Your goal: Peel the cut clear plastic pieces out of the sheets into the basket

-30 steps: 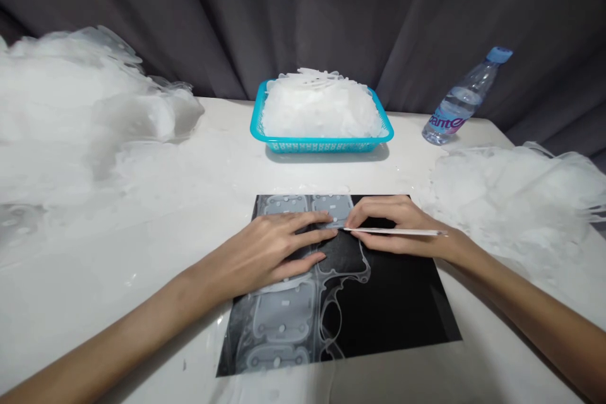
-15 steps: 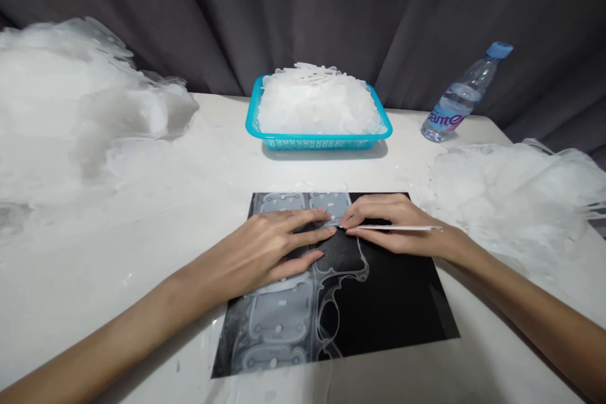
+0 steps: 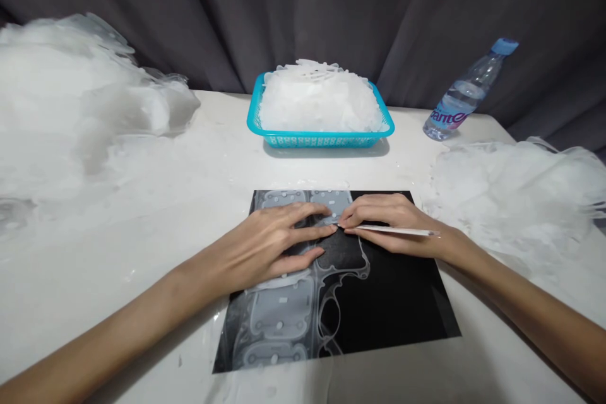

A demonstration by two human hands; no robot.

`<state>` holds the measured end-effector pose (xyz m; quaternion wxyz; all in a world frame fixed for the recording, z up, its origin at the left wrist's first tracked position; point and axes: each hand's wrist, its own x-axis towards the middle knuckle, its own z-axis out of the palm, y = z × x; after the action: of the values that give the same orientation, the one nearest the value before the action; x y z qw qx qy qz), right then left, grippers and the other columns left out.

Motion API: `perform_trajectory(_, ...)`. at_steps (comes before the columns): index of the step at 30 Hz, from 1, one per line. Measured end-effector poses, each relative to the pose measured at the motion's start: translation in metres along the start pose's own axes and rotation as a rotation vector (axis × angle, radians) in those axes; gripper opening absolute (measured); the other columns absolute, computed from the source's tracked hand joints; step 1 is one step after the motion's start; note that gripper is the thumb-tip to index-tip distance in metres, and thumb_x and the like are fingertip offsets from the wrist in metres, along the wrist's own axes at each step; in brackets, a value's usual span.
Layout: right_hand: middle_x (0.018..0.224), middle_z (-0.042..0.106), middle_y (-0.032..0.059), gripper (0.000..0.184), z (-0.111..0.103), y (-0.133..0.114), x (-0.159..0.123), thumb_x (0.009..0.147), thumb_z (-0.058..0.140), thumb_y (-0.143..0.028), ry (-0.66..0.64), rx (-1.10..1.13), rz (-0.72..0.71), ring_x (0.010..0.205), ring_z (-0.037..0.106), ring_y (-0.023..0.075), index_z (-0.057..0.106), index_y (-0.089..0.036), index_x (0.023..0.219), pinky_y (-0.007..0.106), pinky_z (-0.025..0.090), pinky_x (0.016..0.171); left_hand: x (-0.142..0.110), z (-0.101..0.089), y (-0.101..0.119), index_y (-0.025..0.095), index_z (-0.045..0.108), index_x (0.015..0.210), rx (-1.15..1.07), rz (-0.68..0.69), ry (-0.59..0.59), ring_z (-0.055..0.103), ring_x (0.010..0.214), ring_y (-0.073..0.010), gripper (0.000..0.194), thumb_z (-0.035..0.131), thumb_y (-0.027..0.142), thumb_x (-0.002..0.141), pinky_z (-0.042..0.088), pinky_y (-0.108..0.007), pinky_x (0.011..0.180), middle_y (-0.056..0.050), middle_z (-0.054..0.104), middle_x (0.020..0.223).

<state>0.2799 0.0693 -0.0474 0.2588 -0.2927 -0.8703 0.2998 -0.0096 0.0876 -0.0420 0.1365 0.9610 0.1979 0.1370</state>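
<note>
A translucent moulded sheet (image 3: 280, 306) of rounded panels lies over the left part of a black mat (image 3: 392, 303). Across it my left hand (image 3: 279, 237) rests flat, fingers spread, pressing on the sheet. My right hand (image 3: 386, 218) is closed around a thin white pen-like tool (image 3: 398, 230). Its tip meets the sheet beside my left fingertips, and its back end points right. Below the hands, thin leftover strips of the sheet (image 3: 348, 274) curl over the black mat around openings where panels are absent. The tool's exact tip is hidden by my fingers.
A turquoise basket (image 3: 322, 139) heaped with small white translucent pieces (image 3: 322, 101) stands at the back. A water bottle (image 3: 466, 98) is to its right. A large translucent pile (image 3: 95, 95) sits at left, a smaller heap of scraps (image 3: 516, 186) at right. A grey curtain (image 3: 331, 6) hangs behind.
The back end of the tool has tilted slightly downward in my right hand. Both hands stay at nearly the same place on the sheet; the whole view has shifted a little.
</note>
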Motion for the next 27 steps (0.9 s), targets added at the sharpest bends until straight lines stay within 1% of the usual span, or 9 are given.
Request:
perform_trajectory(4, 0.115, 0.077, 0.0074, 0.016, 0.0, 0.001, -0.001, 0.108, 0.057, -0.024, -0.012, -0.031, -0.002, 0.102, 0.074, 0.0216, 0.072, -0.023, 0.115, 0.038, 0.06, 0.091, 0.0, -0.002, 0.0, 0.023, 0.067, 0.142, 0.027, -0.006, -0.027, 0.073, 0.121, -0.0291, 0.039, 0.054, 0.038, 0.109, 0.062, -0.042, 0.098, -0.011, 0.066, 0.146)
perform_trajectory(9, 0.116, 0.077, 0.0086, 0.017, -0.001, 0.0, 0.001, 0.109, 0.055, -0.024, -0.021, -0.073, -0.019, 0.102, 0.074, 0.022, 0.071, -0.023, 0.114, 0.036, 0.059, 0.089, 0.0, -0.001, -0.002, 0.027, 0.066, 0.145, 0.008, -0.017, -0.015, 0.074, 0.118, -0.0273, 0.04, 0.057, 0.038, 0.107, 0.061, -0.041, 0.1, -0.009, 0.067, 0.145)
perform_trajectory(12, 0.114, 0.077, 0.0085, 0.019, -0.004, -0.005, 0.003, 0.11, 0.051, -0.023, -0.064, -0.097, -0.015, 0.102, 0.073, 0.0221, 0.071, -0.023, 0.11, 0.036, 0.058, 0.087, 0.0, 0.001, -0.003, 0.028, 0.066, 0.145, 0.008, -0.014, -0.014, 0.074, 0.118, -0.0276, 0.04, 0.058, 0.038, 0.107, 0.061, -0.042, 0.101, -0.008, 0.069, 0.143)
perform_trajectory(15, 0.112, 0.077, 0.0095, 0.023, -0.011, -0.01, 0.004, 0.11, 0.048, -0.021, -0.1, -0.086, -0.01, 0.099, 0.073, 0.0219, 0.07, -0.021, 0.107, 0.035, 0.057, 0.085, 0.0, 0.002, -0.003, 0.026, 0.066, 0.145, 0.013, -0.013, -0.028, 0.074, 0.119, -0.0293, 0.04, 0.057, 0.037, 0.107, 0.06, -0.043, 0.102, -0.009, 0.069, 0.143)
perform_trajectory(18, 0.11, 0.076, 0.0099, 0.023, -0.022, -0.014, 0.002, 0.11, 0.048, -0.021, -0.12, -0.052, 0.028, 0.095, 0.073, 0.0219, 0.071, -0.02, 0.108, 0.034, 0.056, 0.082, 0.001, 0.001, -0.002, 0.027, 0.065, 0.146, 0.02, -0.015, -0.037, 0.074, 0.12, -0.0295, 0.04, 0.056, 0.037, 0.108, 0.061, -0.043, 0.102, -0.008, 0.068, 0.145)
perform_trajectory(20, 0.11, 0.076, 0.0093, 0.021, -0.028, -0.015, 0.0, 0.109, 0.05, -0.02, -0.133, -0.032, 0.06, 0.095, 0.073, 0.0218, 0.071, -0.02, 0.11, 0.034, 0.056, 0.083, 0.001, 0.0, -0.002, 0.027, 0.066, 0.146, 0.019, -0.003, -0.032, 0.074, 0.12, -0.0289, 0.04, 0.056, 0.038, 0.108, 0.061, -0.043, 0.102, -0.008, 0.068, 0.145)
perform_trajectory(22, 0.112, 0.076, 0.0086, 0.018, -0.031, -0.015, -0.001, 0.108, 0.053, -0.021, -0.115, -0.009, 0.08, 0.096, 0.073, 0.0213, 0.071, -0.02, 0.109, 0.034, 0.057, 0.086, 0.001, -0.001, -0.002, 0.026, 0.066, 0.145, 0.019, 0.005, -0.035, 0.074, 0.121, -0.0287, 0.04, 0.056, 0.038, 0.108, 0.061, -0.043, 0.102, -0.008, 0.069, 0.145)
perform_trajectory(24, 0.113, 0.075, 0.008, 0.016, -0.028, -0.013, -0.002, 0.108, 0.056, -0.022, -0.08, 0.012, 0.079, 0.098, 0.073, 0.0204, 0.071, -0.021, 0.107, 0.034, 0.057, 0.089, 0.001, -0.002, -0.002, 0.026, 0.065, 0.146, 0.024, 0.004, -0.054, 0.073, 0.122, -0.0293, 0.04, 0.055, 0.037, 0.109, 0.061, -0.044, 0.103, -0.009, 0.068, 0.146)
perform_trajectory(27, 0.115, 0.076, 0.0079, 0.015, -0.018, -0.008, -0.001, 0.108, 0.057, -0.024, -0.052, 0.024, 0.055, 0.099, 0.073, 0.0199, 0.071, -0.021, 0.106, 0.034, 0.057, 0.09, 0.002, -0.004, -0.002, 0.024, 0.065, 0.147, 0.035, 0.0, -0.077, 0.072, 0.125, -0.0306, 0.041, 0.053, 0.036, 0.109, 0.06, -0.044, 0.104, -0.01, 0.066, 0.147)
